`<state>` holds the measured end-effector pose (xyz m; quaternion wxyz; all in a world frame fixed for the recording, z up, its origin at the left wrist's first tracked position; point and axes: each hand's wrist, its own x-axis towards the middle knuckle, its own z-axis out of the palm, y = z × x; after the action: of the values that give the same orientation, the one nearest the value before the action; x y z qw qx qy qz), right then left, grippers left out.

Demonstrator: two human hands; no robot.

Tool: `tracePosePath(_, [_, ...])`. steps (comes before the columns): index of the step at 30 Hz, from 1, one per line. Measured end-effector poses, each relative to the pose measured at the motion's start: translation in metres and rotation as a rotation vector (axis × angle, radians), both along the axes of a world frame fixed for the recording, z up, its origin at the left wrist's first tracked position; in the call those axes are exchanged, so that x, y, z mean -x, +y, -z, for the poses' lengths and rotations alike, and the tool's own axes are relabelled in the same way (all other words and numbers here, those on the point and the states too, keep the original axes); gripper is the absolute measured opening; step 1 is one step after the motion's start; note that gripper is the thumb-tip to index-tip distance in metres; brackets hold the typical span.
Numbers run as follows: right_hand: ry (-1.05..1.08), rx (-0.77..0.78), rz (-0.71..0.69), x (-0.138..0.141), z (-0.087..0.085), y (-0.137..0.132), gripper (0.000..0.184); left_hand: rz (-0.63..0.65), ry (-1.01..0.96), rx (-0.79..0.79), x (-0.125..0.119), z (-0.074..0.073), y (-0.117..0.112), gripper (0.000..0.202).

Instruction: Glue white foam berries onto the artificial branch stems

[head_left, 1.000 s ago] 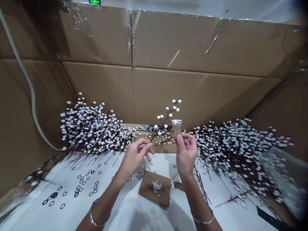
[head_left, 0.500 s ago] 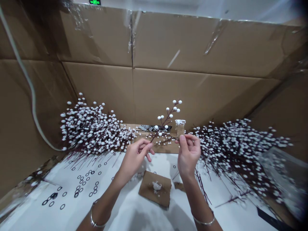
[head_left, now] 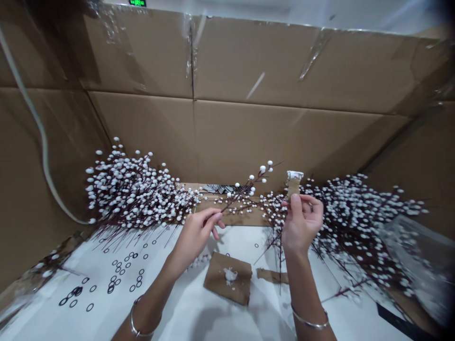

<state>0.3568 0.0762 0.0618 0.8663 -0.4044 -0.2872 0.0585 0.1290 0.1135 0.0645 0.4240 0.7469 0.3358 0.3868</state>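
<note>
My left hand (head_left: 195,244) pinches the lower end of a dark stem of a white-berried sprig (head_left: 245,194) between its fingertips. The sprig rises to the right, its small white balls standing out against the cardboard. My right hand (head_left: 302,225) grips a small strip of cardboard (head_left: 293,187) between thumb and forefinger, and the strip's upper end is coated white. The two hands are apart, and behind my right hand lies a large heap of berry sprigs (head_left: 355,218). A similar heap (head_left: 131,192) lies beyond my left hand.
Several black rubber rings (head_left: 117,277) lie on the white table (head_left: 185,308) at left. A cardboard square (head_left: 216,279) holds a white lump, with a cardboard scrap (head_left: 272,275) next to it. Cardboard walls (head_left: 284,132) surround the area, and clear plastic (head_left: 415,260) lies at right.
My right hand has moved to the right with the cardboard strip. The sprig now leans further right, and my left hand has stayed nearly in place.
</note>
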Motion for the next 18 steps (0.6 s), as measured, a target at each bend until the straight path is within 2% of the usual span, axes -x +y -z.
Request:
tracePosePath(6, [-0.09,0.11,0.002,0.0047,0.0036,0.0006,0.029,-0.001,0.003,0.0,0.0,0.0,0.0004,0.026])
tracePosePath(18, [-0.112,0.116,-0.02,0.0077,0.0049,0.0015,0.028,0.002,0.009,-0.008,0.0005,-0.0004,-0.0002,0.026])
